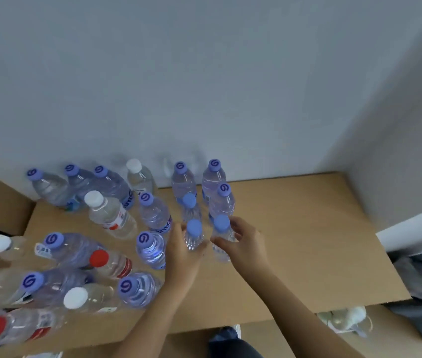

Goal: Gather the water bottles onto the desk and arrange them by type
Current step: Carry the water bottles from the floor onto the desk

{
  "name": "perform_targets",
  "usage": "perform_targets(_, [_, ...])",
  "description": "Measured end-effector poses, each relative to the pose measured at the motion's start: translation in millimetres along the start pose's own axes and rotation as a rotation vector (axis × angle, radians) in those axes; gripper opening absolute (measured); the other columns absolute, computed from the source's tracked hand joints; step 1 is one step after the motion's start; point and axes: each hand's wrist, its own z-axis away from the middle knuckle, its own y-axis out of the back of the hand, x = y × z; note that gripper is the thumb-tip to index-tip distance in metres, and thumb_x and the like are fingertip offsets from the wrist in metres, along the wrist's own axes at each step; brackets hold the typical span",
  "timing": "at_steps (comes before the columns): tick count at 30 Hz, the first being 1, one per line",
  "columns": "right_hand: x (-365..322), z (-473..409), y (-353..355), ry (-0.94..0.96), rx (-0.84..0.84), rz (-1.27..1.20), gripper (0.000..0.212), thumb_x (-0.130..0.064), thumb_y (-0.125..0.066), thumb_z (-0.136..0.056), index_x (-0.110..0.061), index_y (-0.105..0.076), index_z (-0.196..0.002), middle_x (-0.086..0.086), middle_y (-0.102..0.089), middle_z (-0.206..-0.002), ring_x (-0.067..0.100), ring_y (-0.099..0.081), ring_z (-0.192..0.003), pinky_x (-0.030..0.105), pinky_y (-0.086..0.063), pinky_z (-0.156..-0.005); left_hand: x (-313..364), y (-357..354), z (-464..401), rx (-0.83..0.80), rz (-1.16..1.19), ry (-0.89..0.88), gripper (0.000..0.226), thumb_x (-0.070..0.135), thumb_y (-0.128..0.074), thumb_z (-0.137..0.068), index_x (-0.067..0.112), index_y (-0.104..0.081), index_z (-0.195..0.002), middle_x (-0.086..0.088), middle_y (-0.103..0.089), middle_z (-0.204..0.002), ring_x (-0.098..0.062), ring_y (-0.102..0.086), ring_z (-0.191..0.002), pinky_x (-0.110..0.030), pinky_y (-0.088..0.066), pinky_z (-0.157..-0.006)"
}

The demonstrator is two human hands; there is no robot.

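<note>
Two small bottles with plain blue caps are being set down near the middle of the wooden table (295, 241). The left hand (181, 250) is curled round the left small bottle (194, 235), its grip closed about the ribbed body below the cap; the right hand (243, 244) is wrapped round the right small bottle (222, 233) in the same way. Both bottles are held upright and just beside each other. Directly behind them a third plain-capped small bottle (190, 208) is stood, and behind that a cluster of larger bottles with printed purple caps (215, 177) is ranged toward the wall (204, 86). To the left, a mixed crowd is seen: purple-capped bottles, white-capped bottles (109, 213) and red-capped bottles (111, 263), not yet separated by kind. The step in hand is judged to be the grouping of the small plain-capped bottles into their own row. For the next move, both grips would need to be loosened only once the bases are flat on the table, and the hands lifted straight up so that the close neighbours are not knocked. After that, the white- and red-capped bottles on the left remain to be sorted.
</note>
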Motion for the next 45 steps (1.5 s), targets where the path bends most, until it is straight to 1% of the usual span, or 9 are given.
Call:
perform_targets(5, [20,-20,-8,-0.008,-0.095,-0.011,0.033,-0.023,-0.083,-0.072,-0.028,-0.068,-0.101,-0.022,-0.069,-0.091,0.001,-0.063,-0.090,0.009,-0.046,-0.077,-14,-12,-3,0.081,0.004,0.102,0.049,0.007,-0.084,-0.074,0.023,-0.049,-0.103,0.013,-0.058,-0.097,0.010,-0.054,-0.092,-0.007,-0.041,-0.075])
perform_targets(14, [33,-32,-5,-0.018,-0.185,-0.059,0.031,-0.004,-0.079,-0.074,-0.016,-0.062,-0.097,-0.008,-0.067,-0.093,0.009,-0.060,-0.089,0.018,-0.049,-0.082,-15,-27,-5,0.166,-0.005,0.145,0.051,0.010,-0.086,-0.073,0.022,-0.048,-0.104,0.015,-0.059,-0.099,0.008,-0.056,-0.094,-0.010,-0.042,-0.075])
perform_targets(21, [26,-28,1,-0.032,-0.246,0.006,0.035,-0.010,-0.079,-0.073,-0.020,-0.058,-0.100,-0.007,-0.065,-0.095,0.004,-0.057,-0.087,0.012,-0.044,-0.073,-19,-21,-2,0.147,-0.018,0.138,0.046,0.007,-0.085,-0.073,0.012,-0.052,-0.103,0.002,-0.059,-0.094,-0.017,-0.058,-0.088,-0.012,-0.042,-0.073])
perform_targets(26, [0,-22,13,0.035,-0.272,0.103,0.052,-0.020,-0.081,-0.074,-0.025,-0.055,-0.118,-0.016,-0.058,-0.116,-0.009,-0.053,-0.103,0.001,-0.037,-0.079,2,-5,0,0.115,0.029,0.051,0.054,0.007,-0.085,-0.074,0.021,-0.051,-0.114,0.008,-0.059,-0.111,-0.008,-0.056,-0.108,-0.009,-0.039,-0.088])
perform_targets(30, [-33,-12,20,0.137,-0.217,0.148,0.052,-0.016,-0.078,-0.078,-0.020,-0.056,-0.124,-0.012,-0.059,-0.120,0.004,-0.053,-0.111,-0.002,-0.033,-0.082,38,34,-1,0.151,0.149,-0.081,0.054,0.015,-0.085,-0.076,0.035,-0.052,-0.114,0.022,-0.058,-0.118,0.009,-0.053,-0.116,-0.011,-0.040,-0.098])
perform_targets(33, [-68,-4,14,0.196,-0.205,0.112,0.051,-0.017,-0.078,-0.079,-0.023,-0.055,-0.125,-0.017,-0.059,-0.121,0.000,-0.052,-0.113,0.000,-0.035,-0.085,60,78,1,0.169,0.219,-0.140,0.052,0.017,-0.084,-0.078,0.028,-0.056,-0.120,0.018,-0.061,-0.123,0.007,-0.053,-0.122,-0.015,-0.040,-0.103])
perform_targets(35, [-96,6,0,0.241,-0.238,0.080,0.050,-0.018,-0.078,-0.080,-0.027,-0.055,-0.123,-0.021,-0.057,-0.122,-0.006,-0.051,-0.114,0.002,-0.036,-0.088,67,111,9,0.177,0.248,-0.163,0.051,0.018,-0.083,-0.078,0.035,-0.056,-0.117,0.021,-0.062,-0.122,0.006,-0.053,-0.123,-0.017,-0.041,-0.104])
perform_targets(39, [-147,32,-50,0.351,-0.321,0.043,0.047,-0.018,-0.081,-0.077,-0.033,-0.055,-0.113,-0.024,-0.060,-0.115,-0.013,-0.051,-0.113,0.005,-0.038,-0.091,56,185,33,0.249,0.264,-0.171,0.052,0.021,-0.082,-0.078,0.036,-0.056,-0.120,0.018,-0.061,-0.128,0.004,-0.052,-0.125,-0.011,-0.043,-0.099])
perform_targets(45, [-201,94,-167,0.450,-0.554,0.024,0.049,-0.022,-0.081,-0.079,-0.036,-0.055,-0.118,-0.024,-0.059,-0.117,-0.012,-0.051,-0.114,0.005,-0.041,-0.087,-2,315,90,0.405,0.232,-0.108,0.053,0.022,-0.085,-0.075,0.036,-0.057,-0.117,0.021,-0.063,-0.123,0.004,-0.053,-0.124,-0.014,-0.041,-0.103])
